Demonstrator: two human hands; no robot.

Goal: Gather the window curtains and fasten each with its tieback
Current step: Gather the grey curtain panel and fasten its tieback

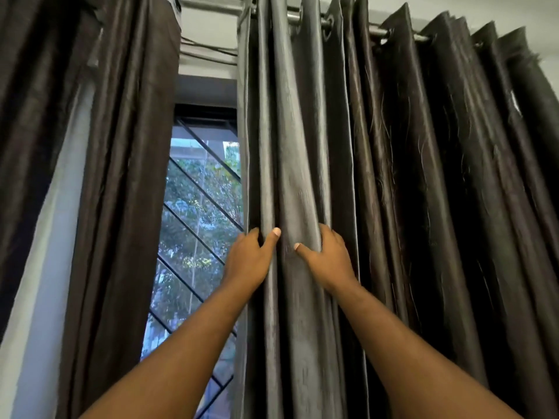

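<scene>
at its inner edge, l hand [251, 257] & r hand [328, 260] grip rt curtain [302, 140].

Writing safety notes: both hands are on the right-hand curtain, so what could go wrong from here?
The left hand and right hand grip folds of the right curtain far below the rod; a downward tug might strain its eyelets.
Pulled threads show on the fabric, so rough bunching could snag more.
No tieback is in view; gathered folds may slip while one hand searches.
</scene>
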